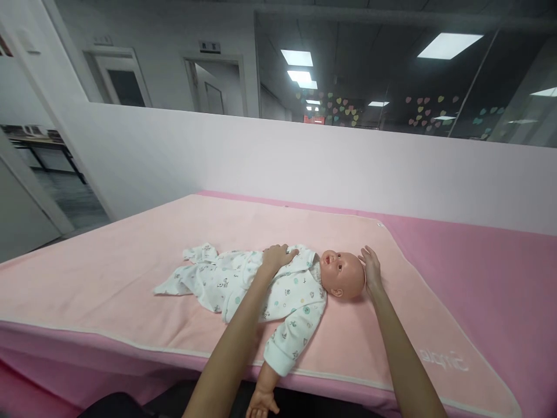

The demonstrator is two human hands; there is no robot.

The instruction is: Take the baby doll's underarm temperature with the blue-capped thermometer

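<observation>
The doll (pixel 291 293) lay on its back with the mat (pixel 139 255) beneath it, its near arm (pixel 291 342) reaching out toward the person's side of the doll. The left hand (pixel 278 257) rested open across the doll's chest, gripping nothing that showed; the right hand (pixel 371 270), open with curved fingers, stood just beside the doll's head (pixel 348 277), contact unclear. A snag on that outstretched arm could have twisted the doll round, and a careless push could have rolled its unclasped head

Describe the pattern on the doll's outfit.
White outfit with small green and grey prints, best in the head view.
</observation>
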